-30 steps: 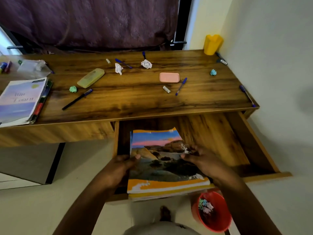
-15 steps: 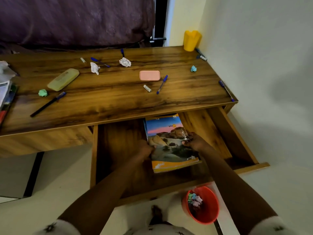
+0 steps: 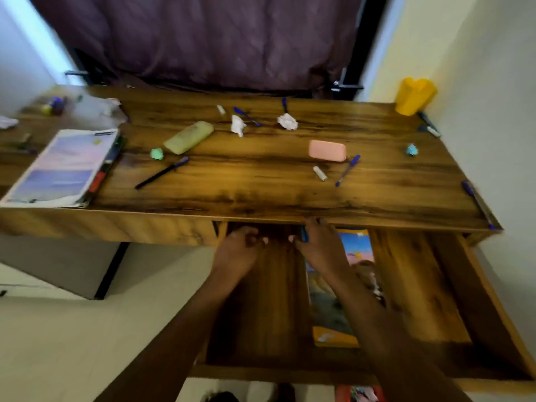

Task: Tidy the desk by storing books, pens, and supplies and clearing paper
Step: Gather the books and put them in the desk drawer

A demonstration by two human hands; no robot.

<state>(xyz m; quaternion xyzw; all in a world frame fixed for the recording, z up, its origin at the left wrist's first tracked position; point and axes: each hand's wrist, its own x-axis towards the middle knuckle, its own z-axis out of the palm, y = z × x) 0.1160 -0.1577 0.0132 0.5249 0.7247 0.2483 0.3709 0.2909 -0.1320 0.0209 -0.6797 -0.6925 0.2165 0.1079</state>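
Head cam: right hand [image 3: 317, 250] pinched the book [image 3: 338, 288] at its far corner, long axis running into the drawer [image 3: 406, 285]; left hand [image 3: 239, 250] loosely curled, empty, just beside.

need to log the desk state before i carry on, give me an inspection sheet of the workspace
surface: wooden desk, drawer pulled open
job's things: book lying in drawer; second book at desk's left edge; pens scattered
clutter: crumpled paper; pink case; green case; yellow cup
hands: left hand and right hand at drawer's back, blurred, grip unclear
cables: nothing seen
surroundings: curtain behind, wall on right
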